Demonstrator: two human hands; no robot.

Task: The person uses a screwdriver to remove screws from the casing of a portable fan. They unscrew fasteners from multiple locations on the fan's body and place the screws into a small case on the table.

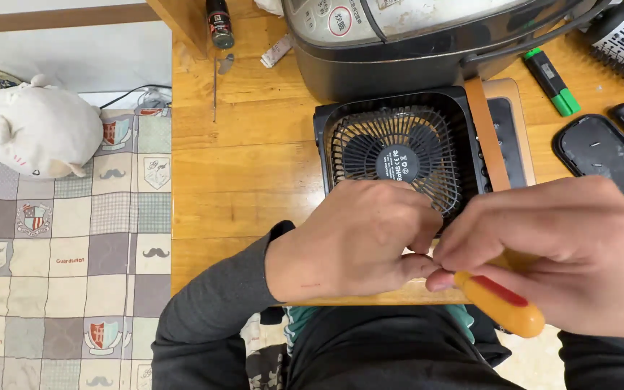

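Both hands work at the near edge of the wooden table [247, 152], over the person's lap. Right hand [565, 253] is clenched around a screwdriver [503, 303] with an orange handle marked by a red stripe; its tip is hidden behind the fingers. Left hand [359, 242] curls over the near corner of a small black square fan [399, 155], which lies flat, grille up; what its fingertips pinch cannot be told. Behind the fan stands a large cooker [427, 43]. Right of it lie a black panel [608, 162] and a green marker [554, 81]. A white plush toy [34, 128] rests on the patchwork cloth [59, 260] at left.
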